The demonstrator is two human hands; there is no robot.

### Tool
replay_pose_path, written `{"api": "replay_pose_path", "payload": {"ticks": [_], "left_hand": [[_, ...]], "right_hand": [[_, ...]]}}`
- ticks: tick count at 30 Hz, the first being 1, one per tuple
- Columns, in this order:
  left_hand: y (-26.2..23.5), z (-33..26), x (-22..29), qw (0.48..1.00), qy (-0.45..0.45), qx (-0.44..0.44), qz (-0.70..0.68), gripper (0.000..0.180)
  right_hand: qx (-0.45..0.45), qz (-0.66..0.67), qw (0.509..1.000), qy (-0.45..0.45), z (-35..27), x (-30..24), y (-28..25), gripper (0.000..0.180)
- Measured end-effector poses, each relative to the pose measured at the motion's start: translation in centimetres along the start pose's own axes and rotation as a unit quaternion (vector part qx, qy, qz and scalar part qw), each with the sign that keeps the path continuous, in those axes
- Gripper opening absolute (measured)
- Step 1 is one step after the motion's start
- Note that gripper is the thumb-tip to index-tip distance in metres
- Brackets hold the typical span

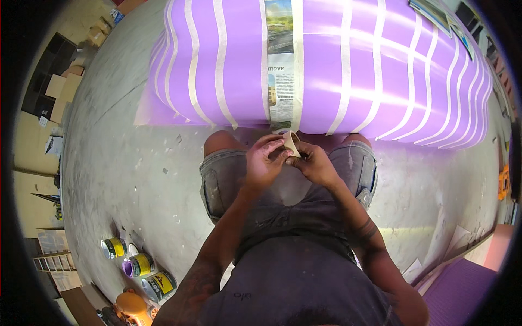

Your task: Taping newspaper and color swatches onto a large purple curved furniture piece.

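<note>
Both my hands meet just above my knees, in front of a purple wall (326,65) striped with wavy lines of beige masking tape. A small beige roll of masking tape (291,142) sits between them. My left hand (265,160) grips the roll's left side with fingers curled over it. Pinching at the roll's lower edge from the right is my right hand (314,163). A strip of newspaper (280,70) is taped vertically on the wall right above the roll.
Three paint cans (138,264) with yellow labels stand on the concrete floor at lower left, beside an orange container (132,304). Cardboard boxes (62,89) lie at far left. Purple sheets (462,282) lie at lower right.
</note>
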State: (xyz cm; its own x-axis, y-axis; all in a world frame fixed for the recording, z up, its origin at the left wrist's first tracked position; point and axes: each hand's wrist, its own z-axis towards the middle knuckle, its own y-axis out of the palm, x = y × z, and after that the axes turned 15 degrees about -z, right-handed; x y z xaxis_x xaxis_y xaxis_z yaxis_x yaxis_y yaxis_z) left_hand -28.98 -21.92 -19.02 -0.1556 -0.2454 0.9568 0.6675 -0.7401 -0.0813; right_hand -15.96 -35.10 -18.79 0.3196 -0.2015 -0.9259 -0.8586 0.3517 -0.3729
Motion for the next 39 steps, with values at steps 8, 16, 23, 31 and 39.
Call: {"api": "replay_pose_path", "payload": {"ticks": [8,16,23,31,39], "left_hand": [[0.7,-2.0,-0.9,0.999,-0.006,0.031,-0.02,0.018],[1.3,-2.2,-1.6,0.999,-0.03,0.043,-0.006,0.014],[1.7,-2.3,-0.9,0.996,-0.042,0.08,0.015,0.017],[2.2,-2.4,-0.9,0.995,-0.027,0.086,0.034,0.018],[3.1,-2.1,-1.1,0.991,-0.052,0.12,-0.008,0.023]], "right_hand": [[0.074,-0.159,0.984,0.007,-0.7,0.1,1.2,0.028],[0.089,-0.185,0.979,0.006,-1.0,0.0,1.8,0.015],[0.13,-0.216,0.965,-0.066,-0.5,1.3,2.9,0.011],[0.144,-0.276,0.949,-0.047,-0.4,2.0,3.9,0.007],[0.16,-0.276,0.947,-0.036,-0.1,1.6,3.9,0.005]]}}
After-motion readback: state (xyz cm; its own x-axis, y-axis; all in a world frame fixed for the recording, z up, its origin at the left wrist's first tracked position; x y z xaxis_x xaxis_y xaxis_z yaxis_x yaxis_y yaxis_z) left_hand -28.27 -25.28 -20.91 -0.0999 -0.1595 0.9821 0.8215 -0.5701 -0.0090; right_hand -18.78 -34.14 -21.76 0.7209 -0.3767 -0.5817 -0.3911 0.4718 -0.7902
